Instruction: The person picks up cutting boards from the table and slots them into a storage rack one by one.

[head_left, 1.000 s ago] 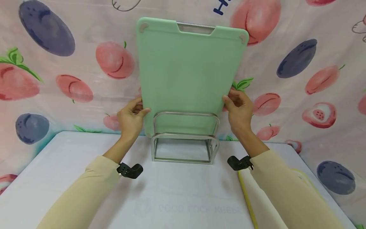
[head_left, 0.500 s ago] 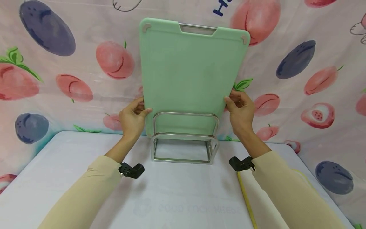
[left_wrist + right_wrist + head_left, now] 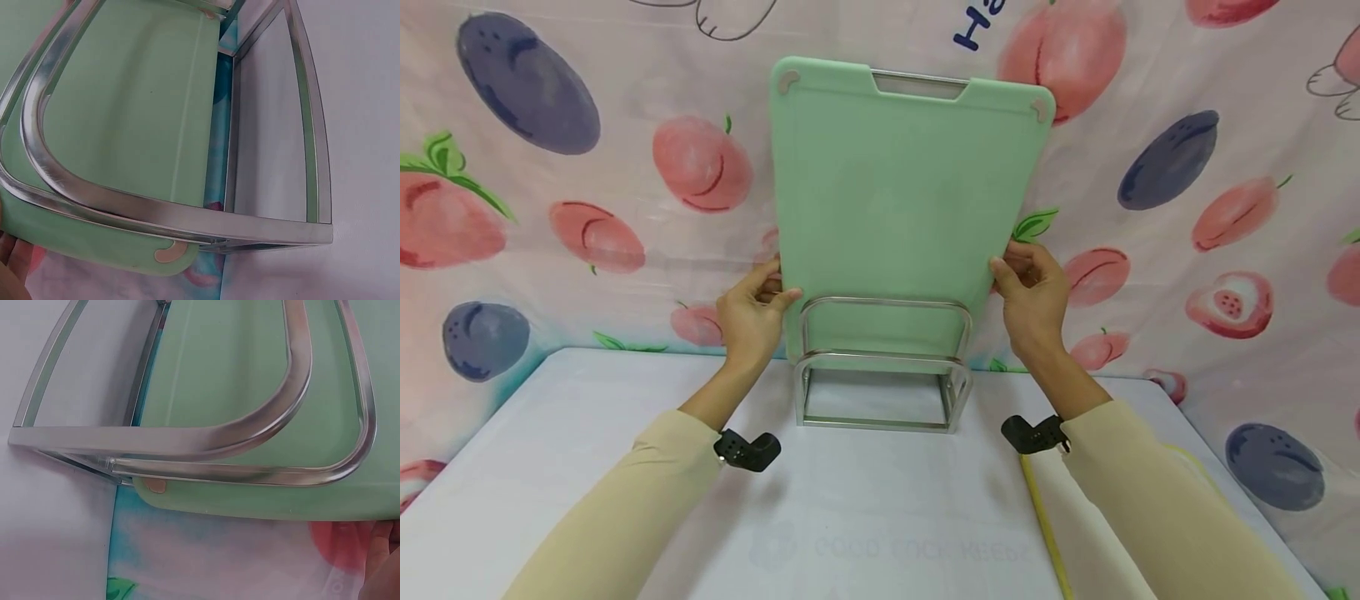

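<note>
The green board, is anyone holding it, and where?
Yes, the green board is held by its side edges, lower half: left hand on one, right hand on the other.

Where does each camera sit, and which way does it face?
Head: on the person's head, facing forward and down at the board and rack; left hand, right hand and both sleeves show.
Left wrist: on that wrist, facing the board and rack from the left; part of the left hand shows, lower left.
Right wrist: on that wrist, facing the board and rack from the right; part of the right hand shows, lower right.
Both wrist views share the board and rack.
</note>
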The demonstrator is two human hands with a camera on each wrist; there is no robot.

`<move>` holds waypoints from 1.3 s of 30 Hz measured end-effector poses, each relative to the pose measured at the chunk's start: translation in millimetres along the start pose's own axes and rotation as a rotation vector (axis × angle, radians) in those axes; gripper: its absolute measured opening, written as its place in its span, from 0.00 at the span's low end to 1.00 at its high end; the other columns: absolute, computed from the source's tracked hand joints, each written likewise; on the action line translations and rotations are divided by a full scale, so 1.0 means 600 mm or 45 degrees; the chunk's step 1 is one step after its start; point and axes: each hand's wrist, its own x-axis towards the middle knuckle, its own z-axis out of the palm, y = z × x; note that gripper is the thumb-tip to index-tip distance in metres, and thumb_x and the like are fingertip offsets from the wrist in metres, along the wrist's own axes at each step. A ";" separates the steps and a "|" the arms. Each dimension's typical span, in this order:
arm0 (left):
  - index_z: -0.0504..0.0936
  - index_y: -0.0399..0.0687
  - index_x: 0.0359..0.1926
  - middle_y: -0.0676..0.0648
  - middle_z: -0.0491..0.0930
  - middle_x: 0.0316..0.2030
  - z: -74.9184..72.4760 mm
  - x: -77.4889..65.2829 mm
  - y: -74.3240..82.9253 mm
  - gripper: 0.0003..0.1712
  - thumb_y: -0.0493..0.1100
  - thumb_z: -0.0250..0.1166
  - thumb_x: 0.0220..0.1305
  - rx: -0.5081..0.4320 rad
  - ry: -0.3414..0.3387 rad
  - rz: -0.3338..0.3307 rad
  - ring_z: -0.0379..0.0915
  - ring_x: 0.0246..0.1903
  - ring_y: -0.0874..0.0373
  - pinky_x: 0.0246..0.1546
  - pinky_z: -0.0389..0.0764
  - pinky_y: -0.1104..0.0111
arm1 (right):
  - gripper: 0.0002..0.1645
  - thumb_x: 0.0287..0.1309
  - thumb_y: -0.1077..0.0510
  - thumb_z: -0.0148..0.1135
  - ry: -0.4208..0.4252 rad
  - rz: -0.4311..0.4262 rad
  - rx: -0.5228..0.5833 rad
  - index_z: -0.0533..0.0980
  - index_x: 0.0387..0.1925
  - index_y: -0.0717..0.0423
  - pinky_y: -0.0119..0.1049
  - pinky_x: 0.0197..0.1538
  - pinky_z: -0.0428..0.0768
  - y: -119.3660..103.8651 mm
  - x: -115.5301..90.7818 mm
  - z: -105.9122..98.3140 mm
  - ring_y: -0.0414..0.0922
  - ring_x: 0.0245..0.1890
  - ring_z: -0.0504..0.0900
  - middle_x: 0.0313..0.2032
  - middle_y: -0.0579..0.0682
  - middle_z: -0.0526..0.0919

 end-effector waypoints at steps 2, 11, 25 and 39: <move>0.84 0.35 0.47 0.38 0.83 0.33 0.002 0.000 -0.001 0.21 0.33 0.73 0.49 -0.004 -0.002 0.004 0.78 0.31 0.52 0.33 0.75 0.79 | 0.11 0.54 0.72 0.65 0.007 0.006 0.004 0.81 0.41 0.63 0.31 0.32 0.79 0.000 0.000 -0.002 0.43 0.28 0.76 0.32 0.51 0.78; 0.84 0.35 0.48 0.38 0.83 0.33 0.003 0.001 0.001 0.21 0.33 0.73 0.49 -0.008 -0.003 -0.006 0.77 0.30 0.54 0.32 0.75 0.80 | 0.11 0.54 0.70 0.65 -0.008 0.016 0.013 0.81 0.42 0.64 0.31 0.33 0.80 0.002 0.004 -0.005 0.43 0.29 0.76 0.33 0.51 0.79; 0.84 0.35 0.45 0.39 0.83 0.32 0.013 -0.003 0.002 0.18 0.31 0.73 0.49 -0.053 -0.047 0.032 0.75 0.29 0.57 0.31 0.75 0.78 | 0.11 0.55 0.71 0.65 0.032 0.028 0.004 0.81 0.41 0.63 0.31 0.35 0.81 0.002 0.004 -0.017 0.42 0.30 0.76 0.32 0.51 0.77; 0.82 0.34 0.50 0.37 0.83 0.34 0.015 -0.003 0.004 0.23 0.30 0.73 0.50 -0.060 -0.089 -0.030 0.73 0.27 0.68 0.29 0.74 0.80 | 0.12 0.54 0.71 0.65 0.042 0.038 0.016 0.82 0.42 0.63 0.31 0.38 0.82 0.004 0.006 -0.022 0.42 0.32 0.77 0.31 0.52 0.76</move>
